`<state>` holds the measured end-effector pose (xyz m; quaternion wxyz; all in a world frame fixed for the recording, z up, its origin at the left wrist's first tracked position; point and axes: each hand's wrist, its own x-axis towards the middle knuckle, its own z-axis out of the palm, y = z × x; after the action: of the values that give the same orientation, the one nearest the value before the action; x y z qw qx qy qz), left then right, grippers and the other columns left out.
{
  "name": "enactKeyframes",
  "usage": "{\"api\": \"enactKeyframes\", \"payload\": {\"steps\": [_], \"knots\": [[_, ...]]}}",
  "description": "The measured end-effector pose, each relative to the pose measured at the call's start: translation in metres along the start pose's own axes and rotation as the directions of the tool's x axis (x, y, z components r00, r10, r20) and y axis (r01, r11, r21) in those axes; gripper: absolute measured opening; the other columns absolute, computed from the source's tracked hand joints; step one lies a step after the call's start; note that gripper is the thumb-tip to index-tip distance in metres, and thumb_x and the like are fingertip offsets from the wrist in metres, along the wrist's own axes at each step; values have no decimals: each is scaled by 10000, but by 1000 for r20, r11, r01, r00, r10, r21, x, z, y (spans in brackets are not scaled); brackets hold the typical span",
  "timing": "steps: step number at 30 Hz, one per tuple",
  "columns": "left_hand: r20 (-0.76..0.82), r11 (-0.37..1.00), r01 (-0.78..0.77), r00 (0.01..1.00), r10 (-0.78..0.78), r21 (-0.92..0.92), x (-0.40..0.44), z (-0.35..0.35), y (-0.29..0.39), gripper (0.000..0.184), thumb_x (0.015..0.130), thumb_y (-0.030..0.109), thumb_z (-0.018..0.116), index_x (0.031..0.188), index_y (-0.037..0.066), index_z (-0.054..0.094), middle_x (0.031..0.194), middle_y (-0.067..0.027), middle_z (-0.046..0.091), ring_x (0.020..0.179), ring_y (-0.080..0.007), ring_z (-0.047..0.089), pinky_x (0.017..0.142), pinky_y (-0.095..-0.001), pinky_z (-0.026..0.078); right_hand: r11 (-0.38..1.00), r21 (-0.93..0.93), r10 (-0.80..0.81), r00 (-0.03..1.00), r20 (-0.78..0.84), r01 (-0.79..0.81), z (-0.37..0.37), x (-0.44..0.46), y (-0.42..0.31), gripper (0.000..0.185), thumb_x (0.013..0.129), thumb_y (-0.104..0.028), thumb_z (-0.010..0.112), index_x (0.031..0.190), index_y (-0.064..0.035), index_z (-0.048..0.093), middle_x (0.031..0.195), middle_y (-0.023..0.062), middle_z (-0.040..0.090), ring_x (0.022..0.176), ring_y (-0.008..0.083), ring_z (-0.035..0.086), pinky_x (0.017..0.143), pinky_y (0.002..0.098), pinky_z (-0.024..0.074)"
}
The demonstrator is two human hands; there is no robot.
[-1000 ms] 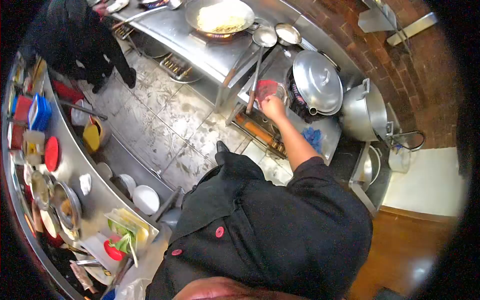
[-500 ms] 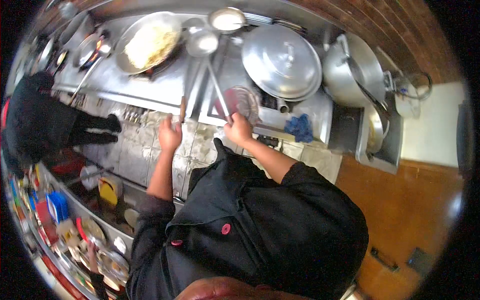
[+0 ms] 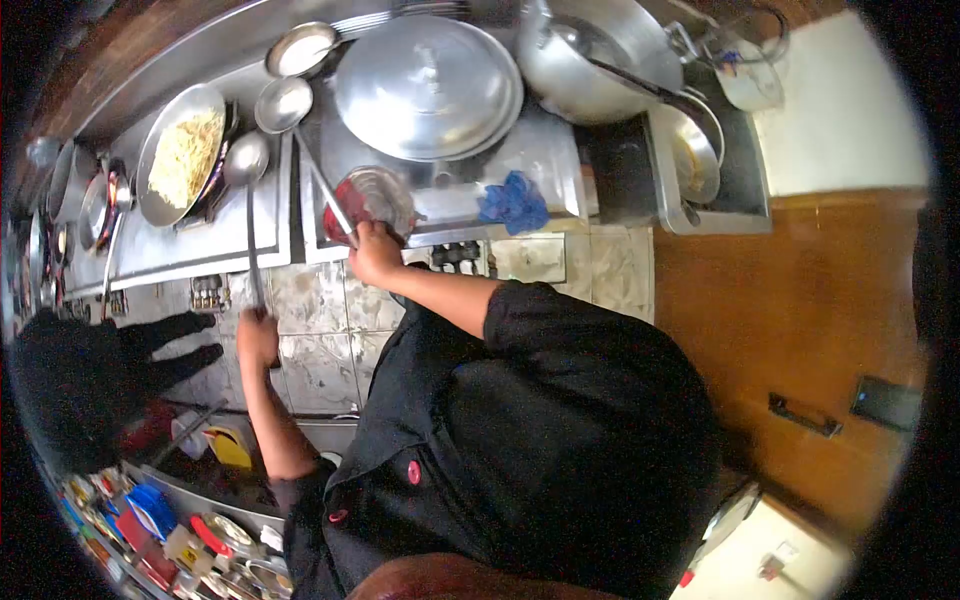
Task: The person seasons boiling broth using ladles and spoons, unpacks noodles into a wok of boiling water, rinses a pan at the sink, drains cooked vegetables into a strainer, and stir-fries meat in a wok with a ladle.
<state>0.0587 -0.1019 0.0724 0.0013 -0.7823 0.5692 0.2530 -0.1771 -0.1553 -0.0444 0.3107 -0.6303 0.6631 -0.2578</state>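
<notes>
My left hand point(image 3: 258, 340) is closed round the handle of a long metal ladle point(image 3: 246, 158), whose bowl rests by the right side of a wok. My right hand point(image 3: 377, 255) grips a second ladle point(image 3: 284, 105), its bowl farther back on the stove. The wok point(image 3: 150, 208) holds a heap of pale noodles point(image 3: 188, 148) and sits over a burner to the left of both ladles. Beneath the right-hand ladle's handle stands a round container point(image 3: 385, 192), reddish on one side and steel-coloured on the other; its contents are unclear.
Behind the hands stands a large lidded pot point(image 3: 430, 90), with an open pot point(image 3: 600, 60) to its right. A blue cloth point(image 3: 515, 203) lies near the counter's front edge. At left, a person in black point(image 3: 75, 390) stands close to the stove. A small pan point(image 3: 300, 50) sits at the back.
The view has turned to the right. My left hand, whose fingers were apart beside a handle, is now closed on a ladle. The right hand keeps its ladle.
</notes>
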Motion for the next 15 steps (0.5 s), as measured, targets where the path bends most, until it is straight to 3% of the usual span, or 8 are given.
{"api": "enactKeyframes", "payload": {"steps": [2,5,6,9,11,12,14,15], "knots": [[-21,998,-33,999,32,-56,-44,9,-9,281,750,169,529,906,-64,548,856,-270,586,844,-402,572,738,-412,446,998,64,23,994,104,-30,-18,-10,-4,357,743,-236,599,986,-11,463,988,234,514,933,388,521,786,466,434],[-103,999,-30,994,27,-34,-125,6,12,235,755,135,523,869,-70,504,810,-253,567,736,-363,556,684,-401,435,975,199,-109,994,31,100,-66,-54,9,375,764,-268,602,997,1,484,1006,227,527,935,371,527,780,453,434],[-118,991,-96,989,85,-95,-141,15,-11,209,753,97,521,879,-68,499,782,-219,559,719,-312,546,667,-382,432,976,217,-63,986,156,28,-108,-79,8,389,768,-276,602,1018,1,493,1023,229,535,956,363,525,787,444,434],[-107,936,-156,986,129,-314,-210,5,-5,188,742,-10,508,924,-57,498,714,-110,508,703,-177,502,629,-307,417,937,324,-132,991,-10,128,-161,-135,74,251,800,-142,594,1010,-15,543,895,129,611,810,207,599,701,320,474],[-107,891,-241,970,216,-385,-251,0,-7,241,733,-46,497,974,-55,506,698,-59,455,693,-131,460,625,-264,404,875,476,2,980,-197,94,-221,-158,104,86,763,-53,562,842,-19,565,759,120,594,712,229,588,632,357,462],[-104,892,-241,971,217,-382,-270,2,-5,241,733,-46,497,974,-55,506,698,-59,455,693,-131,460,625,-264,404,917,397,61,973,-221,33,-253,-157,134,75,776,-44,545,839,-26,581,772,105,613,747,211,598,661,350,473],[-120,696,-205,978,169,-688,-305,10,15,266,709,-45,519,975,-57,518,688,-60,463,665,-137,445,621,-265,403,962,271,163,848,-505,-23,-334,-148,176,109,793,-113,555,869,-49,599,752,93,622,725,215,599,680,346,477],[-116,702,-208,977,177,-682,-312,12,30,266,709,-45,519,975,-57,518,688,-60,463,665,-137,445,621,-265,403,958,286,185,750,-636,7,-375,-130,208,136,804,-136,555,900,-48,594,742,103,616,660,205,592,650,355,475]]}}
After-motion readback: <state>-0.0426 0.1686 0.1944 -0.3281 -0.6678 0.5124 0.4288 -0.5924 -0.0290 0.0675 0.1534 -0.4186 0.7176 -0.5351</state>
